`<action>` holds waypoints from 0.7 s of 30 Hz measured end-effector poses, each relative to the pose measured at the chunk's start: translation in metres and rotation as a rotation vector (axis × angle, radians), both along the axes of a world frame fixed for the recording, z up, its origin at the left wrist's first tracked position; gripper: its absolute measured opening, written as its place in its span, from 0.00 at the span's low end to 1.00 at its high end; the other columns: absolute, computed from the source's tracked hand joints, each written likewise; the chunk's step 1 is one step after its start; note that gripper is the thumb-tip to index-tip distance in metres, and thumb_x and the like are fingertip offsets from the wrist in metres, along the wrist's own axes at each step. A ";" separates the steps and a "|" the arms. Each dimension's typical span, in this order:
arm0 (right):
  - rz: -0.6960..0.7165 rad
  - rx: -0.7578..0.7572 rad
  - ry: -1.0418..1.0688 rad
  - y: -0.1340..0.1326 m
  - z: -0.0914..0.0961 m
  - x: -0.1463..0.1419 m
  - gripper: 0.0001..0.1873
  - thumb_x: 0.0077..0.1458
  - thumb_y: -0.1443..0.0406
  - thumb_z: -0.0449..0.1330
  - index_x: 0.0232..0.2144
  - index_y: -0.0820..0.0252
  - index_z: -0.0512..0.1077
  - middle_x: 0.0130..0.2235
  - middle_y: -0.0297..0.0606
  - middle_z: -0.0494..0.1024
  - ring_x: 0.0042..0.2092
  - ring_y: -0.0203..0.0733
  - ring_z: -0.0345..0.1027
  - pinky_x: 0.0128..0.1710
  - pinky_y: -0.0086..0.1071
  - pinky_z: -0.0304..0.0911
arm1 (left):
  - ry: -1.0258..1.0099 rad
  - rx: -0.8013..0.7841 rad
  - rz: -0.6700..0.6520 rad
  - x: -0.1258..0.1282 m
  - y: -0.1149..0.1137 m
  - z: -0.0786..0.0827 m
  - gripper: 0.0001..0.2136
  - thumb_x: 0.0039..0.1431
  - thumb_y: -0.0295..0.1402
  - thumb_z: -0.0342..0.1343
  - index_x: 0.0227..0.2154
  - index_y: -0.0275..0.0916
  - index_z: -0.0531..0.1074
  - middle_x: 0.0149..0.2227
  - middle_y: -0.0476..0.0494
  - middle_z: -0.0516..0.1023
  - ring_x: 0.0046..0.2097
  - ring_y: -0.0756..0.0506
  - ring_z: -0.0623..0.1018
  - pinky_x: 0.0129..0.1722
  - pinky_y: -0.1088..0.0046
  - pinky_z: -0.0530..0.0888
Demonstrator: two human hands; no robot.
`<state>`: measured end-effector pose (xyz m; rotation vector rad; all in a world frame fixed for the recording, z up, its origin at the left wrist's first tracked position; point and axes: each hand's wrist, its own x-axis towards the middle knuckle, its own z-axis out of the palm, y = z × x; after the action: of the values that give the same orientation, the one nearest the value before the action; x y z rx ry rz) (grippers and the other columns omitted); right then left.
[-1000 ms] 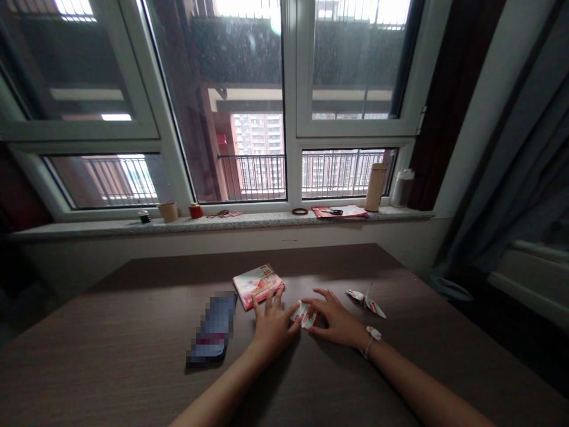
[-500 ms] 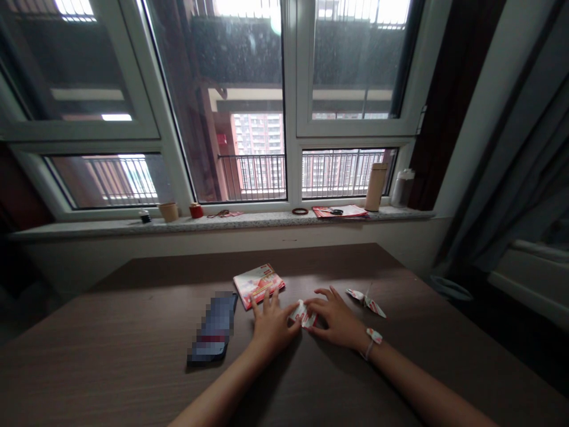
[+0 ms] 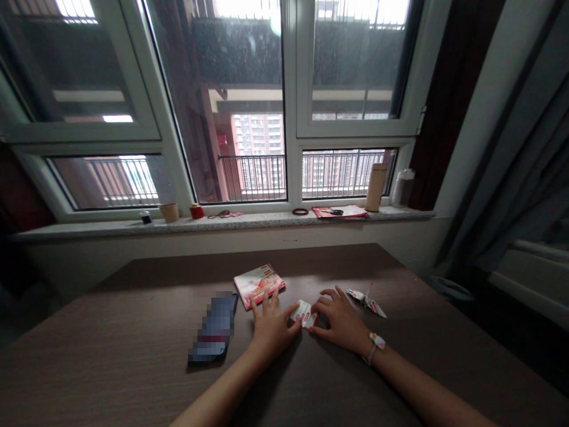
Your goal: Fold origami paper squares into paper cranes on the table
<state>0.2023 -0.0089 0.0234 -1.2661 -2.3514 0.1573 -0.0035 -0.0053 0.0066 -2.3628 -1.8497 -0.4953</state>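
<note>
A small folded piece of printed paper [image 3: 304, 314], white with red marks, lies low on the brown table. My left hand [image 3: 272, 323] pinches its left edge between thumb and index finger, while the other fingers spread toward a red and white stack of printed paper [image 3: 258, 283]. On the paper's right side, my right hand [image 3: 338, 317] holds the edge with thumb and fingertips. Just beyond my right hand rests a folded paper crane [image 3: 367, 301] in the same red and white print. A band with a paper-like piece [image 3: 377, 340] circles my right wrist.
A phone [image 3: 214, 326] with a blurred screen lies left of my left hand. Along the windowsill [image 3: 267, 220] stand a paper cup [image 3: 169, 212], a red spool [image 3: 196, 210], a bracelet [image 3: 300, 212], scissors [image 3: 336, 212] on printed sheets, a tan flask [image 3: 376, 187] and a pale bottle [image 3: 403, 187].
My right hand has shifted slightly right, its index finger drawn back from the paper's middle. More of the folded paper's face shows, and it looks flatter. My left hand stays put.
</note>
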 end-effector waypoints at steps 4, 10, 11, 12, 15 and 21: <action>-0.027 0.005 -0.002 0.000 0.000 0.000 0.19 0.48 0.49 0.63 0.38 0.51 0.72 0.43 0.34 0.76 0.57 0.50 0.58 0.63 0.51 0.35 | 0.006 0.001 0.014 0.000 0.001 -0.001 0.20 0.56 0.53 0.49 0.51 0.63 0.70 0.60 0.42 0.64 0.63 0.28 0.56 0.57 0.34 0.36; -0.035 -0.001 -0.009 0.000 0.001 0.000 0.21 0.48 0.46 0.62 0.40 0.50 0.73 0.44 0.35 0.76 0.56 0.50 0.58 0.63 0.53 0.34 | -0.002 0.018 0.006 -0.001 0.001 -0.002 0.20 0.55 0.54 0.49 0.50 0.62 0.70 0.60 0.42 0.65 0.63 0.28 0.56 0.57 0.33 0.36; -0.035 0.000 -0.007 -0.001 0.001 0.001 0.22 0.48 0.46 0.62 0.41 0.49 0.73 0.44 0.35 0.76 0.57 0.50 0.58 0.63 0.53 0.34 | -0.004 0.016 0.005 -0.001 0.001 -0.002 0.20 0.55 0.54 0.50 0.50 0.62 0.70 0.60 0.42 0.65 0.63 0.28 0.55 0.57 0.33 0.36; -0.033 0.002 -0.005 -0.001 0.001 0.001 0.22 0.48 0.46 0.62 0.41 0.49 0.73 0.44 0.34 0.76 0.57 0.50 0.58 0.63 0.53 0.33 | -0.006 0.012 0.005 -0.001 0.001 -0.002 0.20 0.55 0.54 0.50 0.50 0.62 0.70 0.60 0.42 0.65 0.64 0.28 0.55 0.57 0.33 0.36; -0.033 0.014 0.001 0.000 0.000 0.001 0.21 0.48 0.46 0.62 0.41 0.48 0.73 0.44 0.34 0.77 0.57 0.49 0.58 0.64 0.52 0.33 | -0.002 0.001 0.002 -0.001 0.001 -0.002 0.20 0.56 0.53 0.49 0.51 0.62 0.70 0.60 0.42 0.65 0.64 0.28 0.55 0.57 0.34 0.37; -0.038 0.033 0.005 0.000 -0.003 0.001 0.21 0.49 0.46 0.61 0.41 0.49 0.74 0.43 0.34 0.76 0.57 0.49 0.58 0.64 0.52 0.32 | 0.003 -0.021 0.006 -0.002 0.001 -0.001 0.20 0.56 0.53 0.49 0.51 0.62 0.69 0.61 0.42 0.63 0.64 0.28 0.55 0.57 0.33 0.39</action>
<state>0.2035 -0.0092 0.0201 -1.2921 -2.3148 0.1088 -0.0055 -0.0041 0.0053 -2.3686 -1.8693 -0.4742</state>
